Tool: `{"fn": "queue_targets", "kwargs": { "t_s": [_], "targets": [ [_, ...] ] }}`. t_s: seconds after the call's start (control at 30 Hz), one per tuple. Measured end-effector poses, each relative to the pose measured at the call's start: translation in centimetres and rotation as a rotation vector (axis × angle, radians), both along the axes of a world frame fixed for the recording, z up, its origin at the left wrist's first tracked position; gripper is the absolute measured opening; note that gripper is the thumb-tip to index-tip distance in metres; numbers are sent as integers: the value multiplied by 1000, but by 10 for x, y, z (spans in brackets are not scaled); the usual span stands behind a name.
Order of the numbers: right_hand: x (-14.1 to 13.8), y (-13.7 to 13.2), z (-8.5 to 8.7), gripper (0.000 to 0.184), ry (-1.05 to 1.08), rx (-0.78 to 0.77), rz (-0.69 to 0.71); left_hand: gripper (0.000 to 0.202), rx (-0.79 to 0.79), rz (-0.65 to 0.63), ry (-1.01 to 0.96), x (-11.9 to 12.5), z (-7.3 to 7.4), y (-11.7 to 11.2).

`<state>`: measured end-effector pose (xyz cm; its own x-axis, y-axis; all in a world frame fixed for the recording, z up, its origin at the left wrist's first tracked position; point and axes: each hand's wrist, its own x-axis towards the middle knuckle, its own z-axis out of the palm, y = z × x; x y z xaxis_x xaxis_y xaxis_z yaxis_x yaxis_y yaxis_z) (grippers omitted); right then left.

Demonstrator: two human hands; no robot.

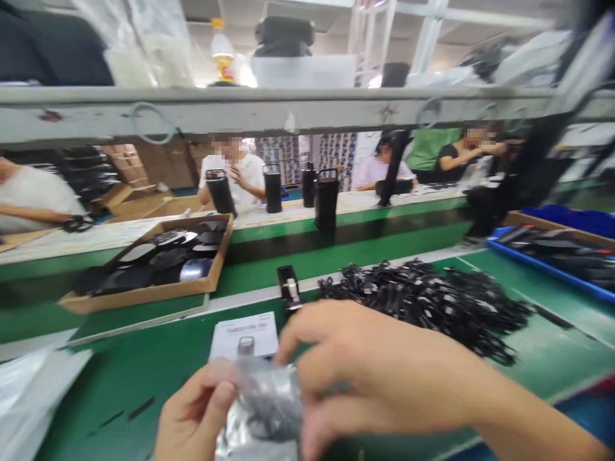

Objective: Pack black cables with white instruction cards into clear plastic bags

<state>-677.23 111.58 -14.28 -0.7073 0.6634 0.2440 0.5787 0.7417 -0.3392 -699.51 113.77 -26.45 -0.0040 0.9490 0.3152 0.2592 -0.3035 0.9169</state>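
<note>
My left hand (196,410) pinches the upper left edge of a clear plastic bag (269,410) at the bottom centre. Something dark, perhaps a coiled cable, shows blurred inside it. Against the bag's right side, my right hand (355,371) has its fingers and thumb bent around the edge, with the index finger near the top. Just behind the bag lies a white printed booklet (245,334) with a picture of a black device on it. A heap of black cables (423,301) spreads beyond my right hand.
A cardboard tray (218,256) of black discs stands at the left, a blue tray (552,269) of dark parts at the right. Black cylindrical devices (327,202) stand on the far belt. White plastic bags (38,397) lie lower left. Several people sit opposite beneath a shelf (307,109).
</note>
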Motion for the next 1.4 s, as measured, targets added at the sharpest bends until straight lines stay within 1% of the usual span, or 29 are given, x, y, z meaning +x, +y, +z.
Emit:
{"fn": "queue_targets", "kwargs": {
  "t_s": [0.03,0.07,0.1,0.13,0.23,0.27,0.33,0.37,0.4,0.43,0.5,0.6,0.7,0.8,0.83,0.9,0.97,1.0,1.03,1.07,1.1,1.17,1.2,1.23,1.27,1.33,1.37,1.4],
  "targets": [
    [3,1,-5,14,58,-64,-12,46,20,-50,-23,2,5,-3],
    [6,3,-11,11,104,-70,-59,45,39,-72,-43,5,8,-6],
    [8,5,-16,9,147,-64,-127,43,59,-58,-71,9,11,-8],
    [11,7,-23,9,189,-94,-181,41,61,-32,-97,12,12,-9],
    [13,10,-46,8,416,-263,-316,36,35,30,-175,19,10,-9],
    [11,10,-56,13,517,-323,-360,34,26,30,-198,20,9,-9],
    [6,9,-78,42,677,-394,-437,30,4,14,-242,21,4,-8],
    [1,9,-89,56,710,-423,-453,28,-13,4,-260,21,2,-7],
    [-4,10,-99,59,707,-450,-467,27,-34,-1,-282,20,-1,-7],
    [-9,11,-107,49,679,-475,-479,26,-56,2,-305,19,-4,-6],
    [-19,15,-119,18,617,-517,-504,24,-104,4,-339,16,-10,-4],
    [-28,21,-126,29,582,-543,-505,19,-165,-12,-333,7,-18,-1],
    [-28,24,-131,26,568,-535,-471,13,-228,-57,-232,-7,-22,2],
    [-26,25,-138,21,573,-487,-419,13,-267,-121,-149,-21,-22,4],
    [-25,25,-140,20,580,-453,-403,13,-270,-142,-160,-25,-22,5],
    [-26,26,-143,19,591,-376,-364,20,-291,-182,-279,-31,-20,5],
    [-28,26,-143,21,601,-307,-330,40,-339,-228,-450,-31,-19,5],
    [-29,26,-143,22,607,-282,-322,51,-360,-248,-500,-29,-19,4],
    [-29,25,-143,24,615,-264,-323,59,-382,-266,-500,-26,-20,4],
    [-29,24,-144,25,622,-252,-327,61,-407,-270,-453,-22,-22,4],
    [-27,24,-144,26,620,-246,-323,59,-433,-261,-385,-18,-25,3],
    [-21,25,-147,25,597,-222,-320,45,-483,-224,-275,-10,-33,3],
    [-16,28,-148,22,590,-205,-365,42,-499,-207,-251,-6,-37,4],
    [-10,33,-150,20,586,-195,-461,42,-497,-188,-249,-4,-42,4],
    [-4,40,-153,22,582,-192,-599,42,-480,-169,-257,-3,-46,5],
    [6,58,-158,34,571,-206,-894,41,-443,-144,-283,-1,-51,5],
    [10,69,-160,38,551,-229,-981,39,-433,-142,-303,-1,-53,5],
    [12,79,-162,37,537,-252,-1005,37,-427,-148,-329,0,-54,4]
  ]
}}
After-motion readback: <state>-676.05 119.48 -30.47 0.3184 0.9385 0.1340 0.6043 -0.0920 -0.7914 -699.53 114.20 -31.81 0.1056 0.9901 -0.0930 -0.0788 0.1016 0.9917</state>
